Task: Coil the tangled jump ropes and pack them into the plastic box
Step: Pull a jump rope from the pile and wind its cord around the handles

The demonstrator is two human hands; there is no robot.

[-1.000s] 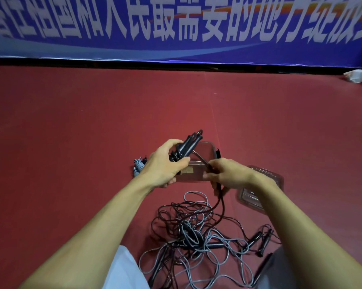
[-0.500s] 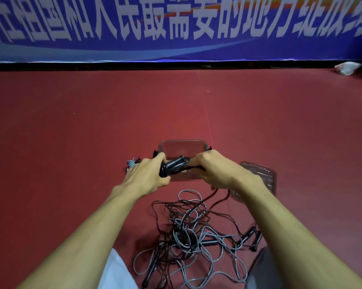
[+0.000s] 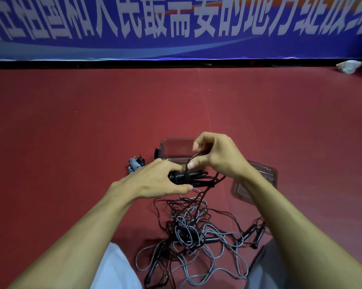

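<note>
My left hand (image 3: 155, 180) grips the black handles (image 3: 180, 176) of a jump rope, lying level in front of the clear plastic box (image 3: 173, 147). My right hand (image 3: 215, 155) pinches a loop of that rope's black cord (image 3: 191, 161) just above the handles. The cord runs down from the handles into a tangled pile of black and grey jump ropes (image 3: 192, 236) on the red floor between my knees. A coiled grey rope (image 3: 135, 164) lies to the left of the box.
The box's clear lid (image 3: 265, 174) lies on the floor to the right, partly behind my right forearm. A blue banner (image 3: 176, 28) runs along the far wall. White crumpled material (image 3: 348, 66) sits at the far right.
My right hand has lifted from the handles and now draws a loop of cord over them. My left hand still holds the handles, now level and slightly lower.
</note>
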